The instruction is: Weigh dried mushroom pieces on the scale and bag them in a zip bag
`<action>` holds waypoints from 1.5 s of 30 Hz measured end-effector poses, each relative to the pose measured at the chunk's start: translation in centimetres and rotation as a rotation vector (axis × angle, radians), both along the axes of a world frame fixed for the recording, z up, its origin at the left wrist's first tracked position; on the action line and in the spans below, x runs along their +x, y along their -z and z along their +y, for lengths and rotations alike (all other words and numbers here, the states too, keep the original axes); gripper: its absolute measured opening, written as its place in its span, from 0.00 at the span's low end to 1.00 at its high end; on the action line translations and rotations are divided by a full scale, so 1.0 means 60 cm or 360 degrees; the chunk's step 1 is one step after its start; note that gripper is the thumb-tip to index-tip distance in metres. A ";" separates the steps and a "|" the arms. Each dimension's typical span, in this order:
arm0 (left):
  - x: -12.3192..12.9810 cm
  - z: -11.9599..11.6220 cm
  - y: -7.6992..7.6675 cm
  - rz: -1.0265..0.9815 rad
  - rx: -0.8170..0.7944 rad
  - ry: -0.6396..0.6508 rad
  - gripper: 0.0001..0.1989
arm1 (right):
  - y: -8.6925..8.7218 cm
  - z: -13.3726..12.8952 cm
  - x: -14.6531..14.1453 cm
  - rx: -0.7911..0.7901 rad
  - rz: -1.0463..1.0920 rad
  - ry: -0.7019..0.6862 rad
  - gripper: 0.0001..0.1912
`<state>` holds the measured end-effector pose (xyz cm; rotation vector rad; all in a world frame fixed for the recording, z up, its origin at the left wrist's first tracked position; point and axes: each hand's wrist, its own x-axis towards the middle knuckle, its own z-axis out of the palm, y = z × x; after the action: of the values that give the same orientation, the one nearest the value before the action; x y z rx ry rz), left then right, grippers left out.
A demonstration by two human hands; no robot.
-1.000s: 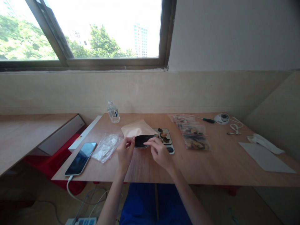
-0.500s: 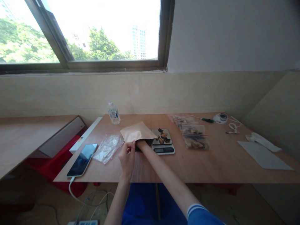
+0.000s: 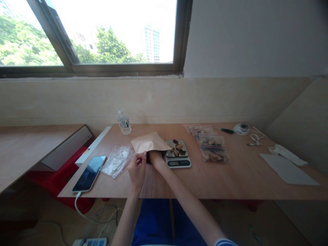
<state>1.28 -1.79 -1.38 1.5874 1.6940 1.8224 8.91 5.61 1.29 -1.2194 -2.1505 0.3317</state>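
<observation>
A brown paper bag (image 3: 148,142) lies on the table with its mouth toward me. My left hand (image 3: 137,167) pinches the near left edge of that mouth. Inside the opening is my right hand (image 3: 155,159), its fingers hidden by the paper, so what they hold does not show. Just right of the bag stands a small kitchen scale (image 3: 179,163), and several dark and tan dried pieces (image 3: 179,147), like dried mushroom, rest on its plate.
Filled zip bags (image 3: 214,155) overlap to the scale's right. Clear plastic bags (image 3: 117,161), a charging phone (image 3: 89,173) and a water bottle (image 3: 124,122) are on the left. Farther right are a green-handled screwdriver (image 3: 227,131), a white camera (image 3: 241,128) and a white sheet (image 3: 288,169).
My right hand has drawn back slightly, so more of its back and wrist shows at the bag's mouth. The left hand keeps its pinch on the edge.
</observation>
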 end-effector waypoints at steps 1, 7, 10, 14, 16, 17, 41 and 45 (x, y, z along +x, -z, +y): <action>-0.002 0.001 -0.002 0.0008 -0.0005 -0.0012 0.10 | 0.004 -0.002 0.007 -0.0021 -0.0003 0.0008 0.13; -0.007 0.006 -0.012 0.0003 -0.0029 0.0022 0.08 | 0.021 -0.045 0.051 -0.0213 -0.0165 0.0050 0.11; -0.010 0.008 -0.014 -0.0005 -0.0040 0.0015 0.08 | 0.015 -0.069 0.062 -0.0066 -0.0225 0.0101 0.11; -0.014 0.011 -0.020 0.0007 -0.0054 0.0037 0.09 | 0.006 -0.083 0.074 0.0091 -0.0190 0.0124 0.12; -0.016 0.012 -0.024 0.0010 -0.0059 0.0057 0.09 | 0.005 -0.082 0.082 0.0109 -0.0153 0.0108 0.11; -0.016 0.013 -0.025 0.0010 -0.0059 0.0066 0.09 | 0.005 -0.080 0.086 0.0116 -0.0138 0.0088 0.11; -0.017 0.032 -0.046 0.0129 -0.0032 0.0024 0.10 | 0.005 -0.066 0.149 0.0044 0.0888 -0.0281 0.07; -0.019 0.041 -0.052 0.0179 0.0003 -0.0011 0.09 | 0.018 -0.060 0.160 -0.0137 0.1212 -0.0193 0.07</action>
<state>0.12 0.64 1.74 1.7172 1.7470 1.7694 18.48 2.04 0.23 -0.8145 -1.5503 0.8020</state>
